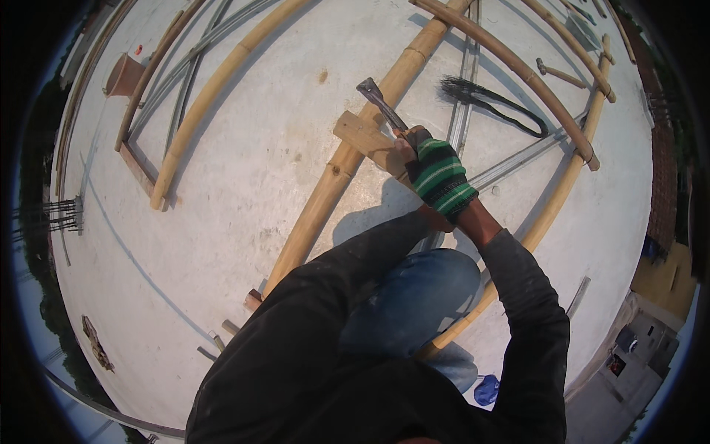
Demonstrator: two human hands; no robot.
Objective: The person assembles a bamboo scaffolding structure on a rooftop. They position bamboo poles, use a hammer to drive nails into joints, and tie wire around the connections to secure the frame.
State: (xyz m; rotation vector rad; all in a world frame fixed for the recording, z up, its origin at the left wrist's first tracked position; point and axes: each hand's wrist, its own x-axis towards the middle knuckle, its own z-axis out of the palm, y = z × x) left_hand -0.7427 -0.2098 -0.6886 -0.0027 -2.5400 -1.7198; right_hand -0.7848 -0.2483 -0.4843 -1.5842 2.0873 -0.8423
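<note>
My right hand (441,177), in a green-and-black striped glove, is shut on the handle of a claw hammer (379,101) whose metal head points up and left. Just below the hammer, a short wooden block (362,135) lies across a long bamboo pole (334,177) that runs diagonally over the white roof floor. My left hand (403,153) is mostly hidden under the gloved one. Only its bare fingers show, gripping the near end of the block. My knee in blue jeans (414,296) is beneath both arms.
More curved bamboo poles (200,103) and thin metal rails (464,111) cross the roof. A black broom (488,100) and a second hammer (558,74) lie at upper right. A brown pot (124,74) stands at upper left. The roof edge drops at right.
</note>
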